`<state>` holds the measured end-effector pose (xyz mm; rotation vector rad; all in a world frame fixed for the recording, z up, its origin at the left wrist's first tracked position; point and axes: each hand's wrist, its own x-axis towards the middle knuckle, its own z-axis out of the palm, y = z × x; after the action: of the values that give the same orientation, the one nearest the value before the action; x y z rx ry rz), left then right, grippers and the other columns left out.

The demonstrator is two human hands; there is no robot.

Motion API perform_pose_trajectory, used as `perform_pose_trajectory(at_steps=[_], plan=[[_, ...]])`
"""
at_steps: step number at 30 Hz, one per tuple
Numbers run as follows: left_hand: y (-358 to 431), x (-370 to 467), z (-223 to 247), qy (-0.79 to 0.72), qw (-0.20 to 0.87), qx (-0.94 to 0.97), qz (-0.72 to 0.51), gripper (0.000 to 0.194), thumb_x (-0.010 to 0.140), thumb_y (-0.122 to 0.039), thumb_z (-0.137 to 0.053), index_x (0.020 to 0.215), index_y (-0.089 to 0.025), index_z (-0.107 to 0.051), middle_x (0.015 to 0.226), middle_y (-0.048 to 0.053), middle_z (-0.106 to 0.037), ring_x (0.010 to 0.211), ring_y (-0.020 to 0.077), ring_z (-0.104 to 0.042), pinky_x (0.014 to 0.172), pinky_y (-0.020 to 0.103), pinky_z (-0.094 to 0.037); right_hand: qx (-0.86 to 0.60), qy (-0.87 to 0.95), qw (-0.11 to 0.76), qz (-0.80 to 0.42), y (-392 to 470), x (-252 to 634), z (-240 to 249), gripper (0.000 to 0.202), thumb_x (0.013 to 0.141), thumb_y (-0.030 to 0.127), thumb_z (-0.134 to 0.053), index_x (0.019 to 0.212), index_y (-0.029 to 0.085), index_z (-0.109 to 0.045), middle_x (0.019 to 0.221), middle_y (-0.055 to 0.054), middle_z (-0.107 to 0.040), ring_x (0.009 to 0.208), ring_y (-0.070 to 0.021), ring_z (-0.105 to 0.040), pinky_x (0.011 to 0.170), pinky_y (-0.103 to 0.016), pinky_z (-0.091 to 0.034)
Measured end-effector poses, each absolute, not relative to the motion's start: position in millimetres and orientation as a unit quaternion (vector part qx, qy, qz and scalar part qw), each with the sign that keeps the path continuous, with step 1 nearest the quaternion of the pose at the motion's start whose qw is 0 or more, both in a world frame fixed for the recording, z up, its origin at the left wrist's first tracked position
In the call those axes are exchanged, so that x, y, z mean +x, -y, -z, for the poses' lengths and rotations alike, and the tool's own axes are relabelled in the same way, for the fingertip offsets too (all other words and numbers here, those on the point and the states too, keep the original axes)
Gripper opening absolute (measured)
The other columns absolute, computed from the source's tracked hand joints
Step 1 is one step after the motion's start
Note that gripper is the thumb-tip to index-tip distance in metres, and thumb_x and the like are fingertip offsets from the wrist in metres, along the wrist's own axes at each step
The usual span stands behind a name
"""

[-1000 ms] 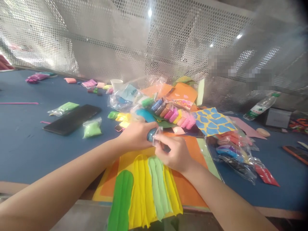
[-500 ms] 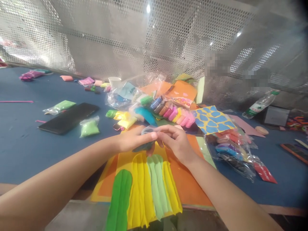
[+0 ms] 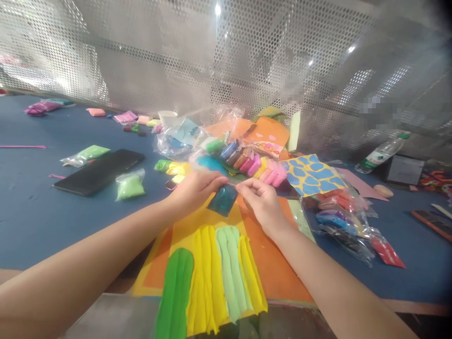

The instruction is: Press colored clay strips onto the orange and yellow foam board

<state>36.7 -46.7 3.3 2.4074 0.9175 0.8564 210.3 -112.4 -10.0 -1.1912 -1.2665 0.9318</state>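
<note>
Between my two hands hangs a small clear packet of dark teal clay (image 3: 223,200). My left hand (image 3: 201,188) pinches the packet's upper left edge, and my right hand (image 3: 259,200) pinches its upper right edge. Below them lies an orange and yellow sheet (image 3: 275,263). On the sheet's near part are flattened clay strips: a dark green one (image 3: 177,287), yellow ones (image 3: 206,282) and a pale green one (image 3: 233,273). The strips reach past the table's near edge.
Behind my hands lies a heap of colourful clay packets (image 3: 252,162). At left are a black phone-like slab (image 3: 100,172) and a light green packet (image 3: 130,185). To the right are a blue-spotted yellow sheet (image 3: 314,175), bagged clay (image 3: 344,221) and a plastic bottle (image 3: 383,153).
The teal packet, mostly covered by my fingers before, now hangs down in plain view. My hands have moved slightly apart and hold it by its top edge.
</note>
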Motion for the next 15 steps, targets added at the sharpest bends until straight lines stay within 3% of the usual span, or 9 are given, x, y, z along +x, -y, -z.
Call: perform_pose_trajectory(at_steps=[6, 10, 15], plan=[[47.8, 37.5, -4.5, -0.307, 0.213, 0.877, -0.303, 0.04, 0.093, -0.041, -0.04, 0.077, -0.016, -0.067, 0.071, 0.001, -0.066, 0.066, 0.0126, -0.058, 0.061, 0.023, -0.039, -0.516, 0.61, 0.502, -0.33, 114.5, 211.8, 6.2, 0.019, 0.079, 0.035, -0.063, 0.073, 0.018, -0.063, 0.064, 0.001, -0.058, 0.06, -0.011, -0.05, 0.056, -0.023, -0.038], [45.2, 38.0, -5.3, -0.311, 0.254, 0.866, -0.298, 0.038, 0.092, -0.042, -0.042, 0.085, -0.017, -0.07, 0.078, 0.002, -0.07, 0.071, 0.0135, -0.061, 0.063, 0.023, -0.042, -0.53, 0.597, 0.515, -0.311, 114.8, 212.6, 6.4, 0.018, 0.079, 0.035, -0.063, 0.072, 0.018, -0.06, 0.064, 0.002, -0.059, 0.061, -0.0121, -0.053, 0.057, -0.024, -0.04], [47.5, 36.7, -3.3, -0.284, 0.206, 0.89, -0.29, 0.039, 0.094, -0.038, -0.04, 0.079, -0.016, -0.068, 0.072, 0.002, -0.068, 0.067, 0.012, -0.059, 0.062, 0.022, -0.041, -0.532, 0.65, 0.467, -0.278, 114.5, 213.6, 10.5, 0.018, 0.083, 0.037, -0.059, 0.075, 0.02, -0.058, 0.066, 0.002, -0.06, 0.064, -0.0127, -0.056, 0.058, -0.023, -0.04]])
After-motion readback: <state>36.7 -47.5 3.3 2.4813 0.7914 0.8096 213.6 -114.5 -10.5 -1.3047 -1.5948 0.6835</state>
